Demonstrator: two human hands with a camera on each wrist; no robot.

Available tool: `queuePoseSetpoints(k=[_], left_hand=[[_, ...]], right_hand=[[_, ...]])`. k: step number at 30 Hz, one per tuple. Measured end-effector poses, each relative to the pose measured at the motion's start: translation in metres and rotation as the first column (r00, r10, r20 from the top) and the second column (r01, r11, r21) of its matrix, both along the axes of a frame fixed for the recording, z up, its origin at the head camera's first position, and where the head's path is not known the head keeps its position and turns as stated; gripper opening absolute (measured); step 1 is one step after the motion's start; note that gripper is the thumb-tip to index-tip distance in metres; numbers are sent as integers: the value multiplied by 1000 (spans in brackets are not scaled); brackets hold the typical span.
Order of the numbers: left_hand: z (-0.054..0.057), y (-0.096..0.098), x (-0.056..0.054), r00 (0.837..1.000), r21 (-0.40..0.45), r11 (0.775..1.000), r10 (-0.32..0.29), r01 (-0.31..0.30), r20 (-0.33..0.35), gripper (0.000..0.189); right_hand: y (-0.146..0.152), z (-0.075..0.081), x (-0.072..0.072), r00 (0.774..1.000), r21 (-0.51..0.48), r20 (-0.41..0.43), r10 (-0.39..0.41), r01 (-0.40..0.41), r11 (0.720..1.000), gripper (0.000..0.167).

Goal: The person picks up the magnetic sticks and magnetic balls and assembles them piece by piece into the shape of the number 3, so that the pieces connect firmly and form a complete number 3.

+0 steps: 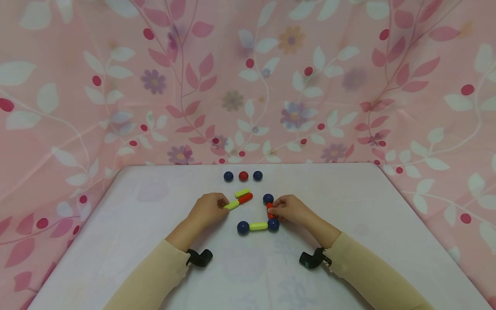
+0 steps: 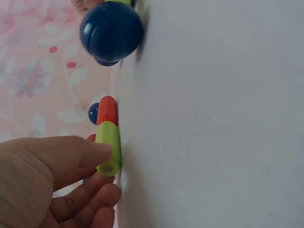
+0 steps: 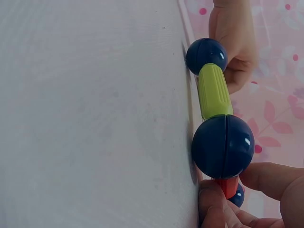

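Observation:
My left hand (image 1: 207,209) pinches a yellow-green magnetic rod (image 2: 108,142) between thumb and fingers. A red rod (image 1: 246,198) meets the far end of that rod, in one line with it. Just behind lies another yellow-green rod (image 1: 242,193). My right hand (image 1: 291,209) pinches a red rod (image 1: 270,210), which stands between a far blue ball (image 1: 268,198) and a near blue ball (image 1: 273,224). From the near ball a yellow-green rod (image 1: 258,226) runs left to a third blue ball (image 1: 243,227), so these parts form an L.
At the back of the white table (image 1: 341,193), a blue ball (image 1: 228,176), a red ball (image 1: 243,175) and another blue ball (image 1: 257,175) stand in a row. Black wrist cameras (image 1: 199,257) sit at both sleeves. A pink floral cloth (image 1: 271,86) hangs behind the table.

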State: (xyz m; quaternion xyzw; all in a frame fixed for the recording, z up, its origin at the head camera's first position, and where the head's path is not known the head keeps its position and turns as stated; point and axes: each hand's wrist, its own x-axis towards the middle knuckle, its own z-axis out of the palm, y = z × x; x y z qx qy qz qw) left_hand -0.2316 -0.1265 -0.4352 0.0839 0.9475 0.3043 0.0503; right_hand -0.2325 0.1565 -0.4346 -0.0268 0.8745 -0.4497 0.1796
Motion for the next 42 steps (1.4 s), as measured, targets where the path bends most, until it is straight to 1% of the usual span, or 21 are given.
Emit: queuePoseSetpoints(k=[4,7,10,14,18,24,30,34,36,38,42], left_hand=[[2,-1,-3,999,1,1000,14,-14,45,17],[1,6,-8,998,31,999,20,-21,56,22],[-4,16,-13,999,63,997,32,-35,44,25],[-10,26,-14,998,57,997,59,-60,21,21],[-10,29,-12,997,60,995,76,-77,10,17],[-9,24,-11,995,88,991,96,-98,21,15],[-12,18,-12,997,101,992,75,-77,22,14],[-10,13,-11,995,121,988,91,-95,39,14],[-9,11,-10,995,128,987,96,-99,33,14],[-7,9,-10,996,128,988,88,-90,19,14],[-9,4,-10,997,103,992,72,-71,-5,14]], right_hand=[[1,-2,-1,1000,16,-1,-2,2,1000,27],[2,-3,-2,1000,11,-5,0,0,1000,26],[3,-3,-2,1000,-10,-6,0,0,1000,26],[2,-3,-2,1000,-23,-3,0,0,1000,26],[1,-3,-1,1000,-17,-6,4,-4,1000,24],[2,-3,-2,1000,-11,1,-2,2,1000,25],[3,-4,-3,1000,-12,3,-8,8,1000,25],[3,-5,-3,1000,-22,2,-6,6,1000,25],[3,-5,-3,1000,-28,-1,-1,1,1000,24],[3,-5,-3,1000,-26,-6,5,-5,1000,25],[3,-4,-3,1000,-20,-9,8,-8,1000,25]])
